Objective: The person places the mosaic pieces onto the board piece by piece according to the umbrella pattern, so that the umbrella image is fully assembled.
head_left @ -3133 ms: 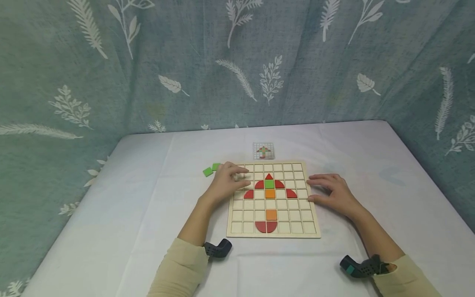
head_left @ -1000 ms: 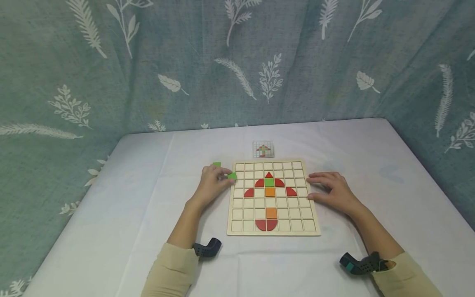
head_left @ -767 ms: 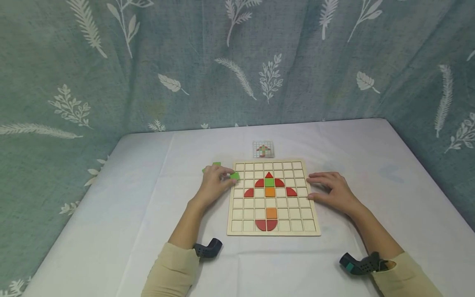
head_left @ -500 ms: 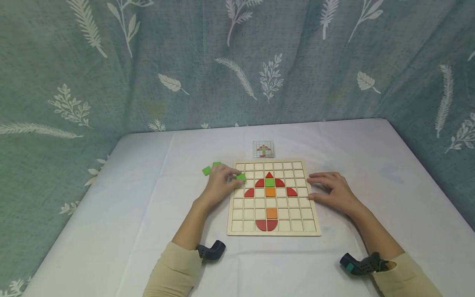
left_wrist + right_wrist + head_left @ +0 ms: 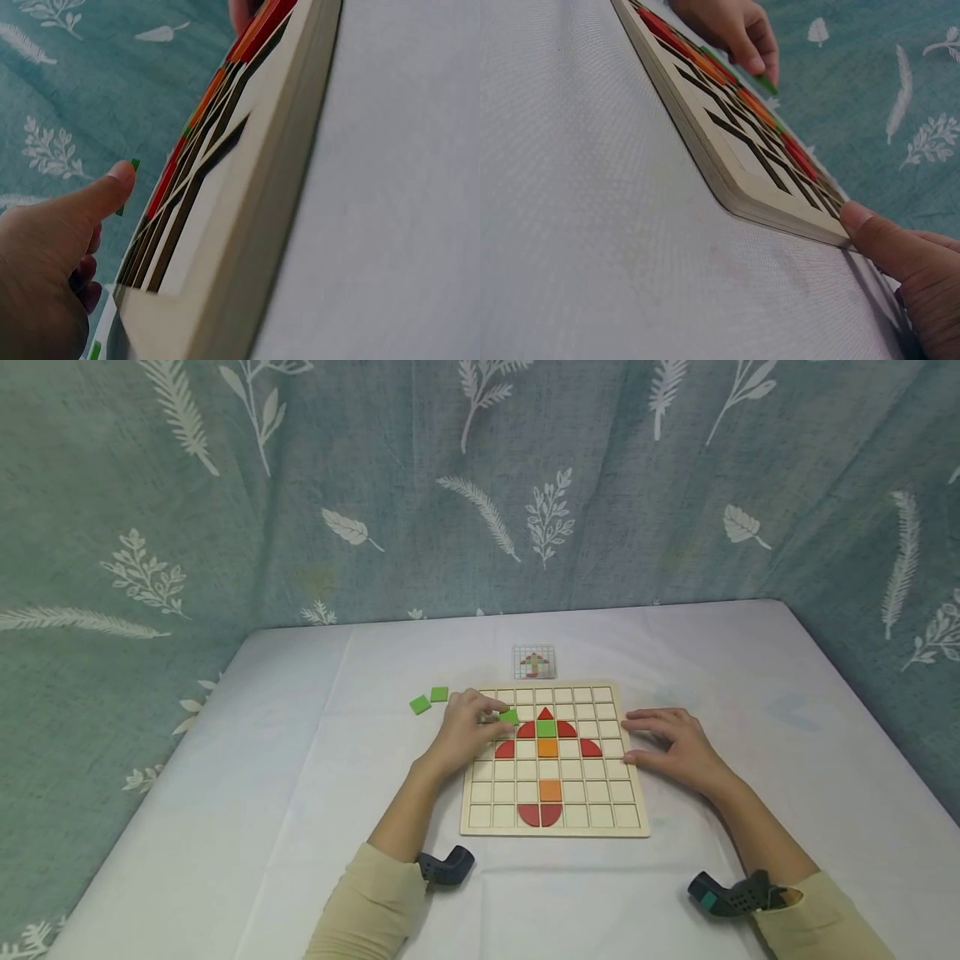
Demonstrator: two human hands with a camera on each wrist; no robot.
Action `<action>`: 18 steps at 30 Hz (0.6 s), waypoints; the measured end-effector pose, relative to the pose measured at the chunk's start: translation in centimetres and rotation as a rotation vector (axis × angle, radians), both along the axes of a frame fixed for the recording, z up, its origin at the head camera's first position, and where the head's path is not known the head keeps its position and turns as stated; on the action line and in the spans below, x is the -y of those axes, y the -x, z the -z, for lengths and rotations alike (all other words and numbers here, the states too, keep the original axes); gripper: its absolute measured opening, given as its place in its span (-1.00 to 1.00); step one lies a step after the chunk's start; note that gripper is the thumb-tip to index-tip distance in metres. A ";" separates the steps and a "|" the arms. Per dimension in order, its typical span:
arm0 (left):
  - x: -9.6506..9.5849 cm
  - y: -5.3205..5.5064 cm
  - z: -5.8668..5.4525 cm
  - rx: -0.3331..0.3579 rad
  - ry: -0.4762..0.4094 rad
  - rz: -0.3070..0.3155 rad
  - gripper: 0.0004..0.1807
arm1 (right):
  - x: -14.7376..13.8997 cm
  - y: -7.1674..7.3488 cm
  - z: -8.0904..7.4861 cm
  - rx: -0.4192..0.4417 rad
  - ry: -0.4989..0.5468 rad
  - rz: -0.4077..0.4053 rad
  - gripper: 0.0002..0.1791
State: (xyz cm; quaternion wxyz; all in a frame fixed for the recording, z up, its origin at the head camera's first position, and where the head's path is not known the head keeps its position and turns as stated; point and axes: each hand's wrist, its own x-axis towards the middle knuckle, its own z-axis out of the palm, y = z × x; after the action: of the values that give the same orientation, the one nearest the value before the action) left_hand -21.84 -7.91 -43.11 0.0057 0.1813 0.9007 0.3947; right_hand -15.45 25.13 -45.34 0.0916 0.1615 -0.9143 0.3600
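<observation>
My left hand (image 5: 463, 732) pinches a green square tile (image 5: 508, 717) between thumb and fingertips, over the upper left part of the wooden grid board (image 5: 480, 837). In the left wrist view, only the tile's thin green edge (image 5: 135, 164) shows beside the thumb. Red pieces, two orange squares (image 5: 551, 790) and another green square (image 5: 546, 728) lie in the board's cells. At the board's right edge, my right hand (image 5: 677, 747) rests with thumb and fingertips touching the rim; the right wrist view shows its thumb (image 5: 859, 217) against the board's side.
Two loose green tiles (image 5: 421, 704) lie on the white cloth left of the board. Behind the board sits a small card (image 5: 535, 662) with a gridded picture of red, green and orange shapes. A patterned teal curtain (image 5: 420, 527) hangs beyond the table.
My left hand has picked up a green tile from beside the board and carried it rightward over the grid. The two other loose tiles are now fully uncovered. My right hand stays put.
</observation>
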 end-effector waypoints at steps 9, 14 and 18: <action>-1.6 -0.2 0.0 0.006 -0.003 0.040 -0.67 | -0.1 -0.1 0.0 0.000 0.009 -0.006 -0.45; -2.5 -0.3 0.1 0.015 -0.022 0.074 -0.67 | -0.1 -0.1 0.0 -0.013 0.011 -0.008 -0.46; -3.1 -0.6 0.1 0.007 -0.018 0.115 -0.66 | 0.0 0.0 0.0 -0.009 0.010 -0.010 -0.45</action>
State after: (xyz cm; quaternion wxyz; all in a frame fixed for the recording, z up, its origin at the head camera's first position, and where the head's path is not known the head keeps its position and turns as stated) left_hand -21.29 -4.83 -43.20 0.0299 0.2314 0.8852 0.4024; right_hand -15.43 25.09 -45.31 0.0949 0.1674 -0.9112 0.3642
